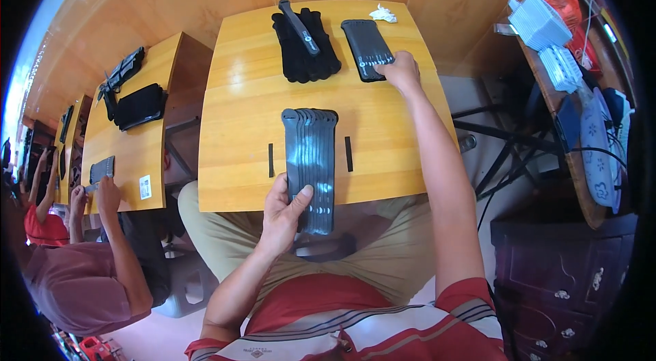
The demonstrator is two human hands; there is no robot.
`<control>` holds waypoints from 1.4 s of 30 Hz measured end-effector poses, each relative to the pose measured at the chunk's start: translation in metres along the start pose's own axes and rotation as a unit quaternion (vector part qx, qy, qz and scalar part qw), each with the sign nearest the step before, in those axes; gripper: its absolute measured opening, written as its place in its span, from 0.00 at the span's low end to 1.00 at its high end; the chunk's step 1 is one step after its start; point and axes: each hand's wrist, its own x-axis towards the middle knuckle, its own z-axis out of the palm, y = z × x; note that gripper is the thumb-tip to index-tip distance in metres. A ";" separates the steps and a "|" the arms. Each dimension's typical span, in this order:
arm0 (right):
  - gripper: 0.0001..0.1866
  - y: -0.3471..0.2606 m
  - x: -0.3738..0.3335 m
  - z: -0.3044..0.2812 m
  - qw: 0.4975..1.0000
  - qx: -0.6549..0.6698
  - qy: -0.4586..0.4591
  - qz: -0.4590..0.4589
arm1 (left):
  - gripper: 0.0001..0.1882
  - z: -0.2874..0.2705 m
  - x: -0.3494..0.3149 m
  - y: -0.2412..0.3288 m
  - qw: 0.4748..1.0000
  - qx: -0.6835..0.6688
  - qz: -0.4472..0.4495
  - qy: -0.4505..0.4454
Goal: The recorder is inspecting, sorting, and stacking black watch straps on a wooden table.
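My left hand point(283, 214) is closed round the lower part of a fanned stack of long dark strips point(311, 156) with rounded tops, its thumb lying on the front. This stack reaches over the table's near edge. Stretched out to the far right, my right hand point(402, 72) has its fingers closed at the near corner of a second stack of dark strips point(367, 46) lying on the table. How many strips they pinch is hidden. Left of that stack lies a pile of black cloth pieces point(307, 63) with rounded ends, and a single dark strip point(301, 29) rests on top.
Two short black marks point(270, 160) sit on the yellow wooden table point(232, 87). A crumpled white tissue point(383, 14) lies at the back. To the left, a person point(96, 279) handles strips at another table point(137, 149). A side table with white baskets point(540, 19) stands at right.
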 end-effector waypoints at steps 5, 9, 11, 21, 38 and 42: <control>0.15 0.019 -0.009 -0.001 0.980 0.196 -0.043 -0.007 | 0.13 -0.002 0.002 0.000 1.000 -0.003 -0.002 -0.002; 0.10 0.020 -0.019 -0.006 0.933 0.353 -0.063 0.010 | 0.13 -0.003 0.003 -0.001 1.000 -0.005 -0.001 -0.007; 0.09 0.019 -0.024 -0.012 0.899 0.434 -0.052 0.009 | 0.13 -0.001 0.003 0.000 1.000 -0.003 0.001 -0.007; 0.09 0.029 -0.018 -0.031 0.857 0.513 -0.039 -0.023 | 0.13 0.006 0.005 0.001 1.000 -0.006 -0.005 -0.005; 0.08 0.035 -0.024 -0.002 0.916 0.394 -0.076 0.018 | 0.14 0.012 0.008 -0.002 1.000 -0.003 -0.015 -0.016; 0.10 0.033 -0.025 -0.002 0.959 0.281 -0.021 0.014 | 0.14 0.014 0.009 -0.002 1.000 -0.001 -0.015 -0.018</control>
